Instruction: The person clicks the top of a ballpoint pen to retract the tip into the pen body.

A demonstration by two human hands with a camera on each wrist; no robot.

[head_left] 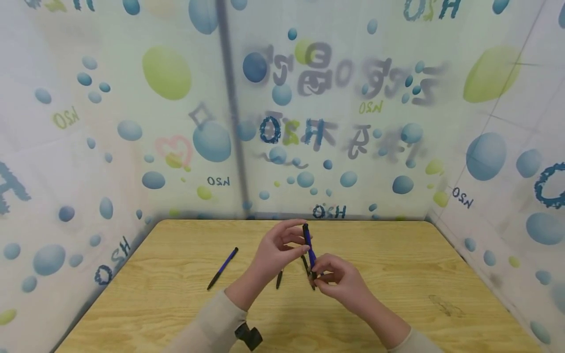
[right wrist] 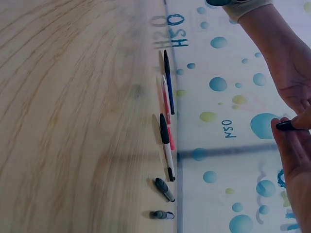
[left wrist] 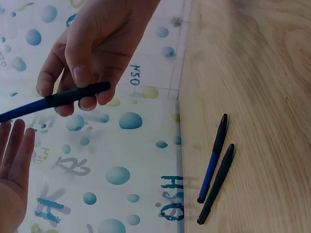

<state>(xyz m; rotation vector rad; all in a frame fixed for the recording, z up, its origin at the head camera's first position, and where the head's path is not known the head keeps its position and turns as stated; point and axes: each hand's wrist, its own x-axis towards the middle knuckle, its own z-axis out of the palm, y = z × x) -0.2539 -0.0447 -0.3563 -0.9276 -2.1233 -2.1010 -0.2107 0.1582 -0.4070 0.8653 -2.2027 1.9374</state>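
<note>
A blue pen with black ends (head_left: pixel 310 247) stands tilted nearly upright between both hands above the table. My left hand (head_left: pixel 275 250) has its thumb and fingertips on the upper part of it. Lower down, my right hand (head_left: pixel 342 279) pinches the pen's black end. In the left wrist view the right hand (left wrist: pixel 97 48) grips that black part, and the left hand's fingers (left wrist: pixel 17 150) reach the pen at the frame's edge. A black pen end (right wrist: pixel 285 125) shows among the fingers in the right wrist view. Their exact contact is partly hidden there.
Another blue pen (head_left: pixel 222 268) lies left of the hands on the wooden table (head_left: pixel 176 255). Dark pens (head_left: pixel 279 279) lie below the hands, partly hidden. The right wrist view shows a red pen (right wrist: pixel 165 99) and a white pen with black grip (right wrist: pixel 166 145). A patterned wall covering (head_left: pixel 304 162) encloses the table.
</note>
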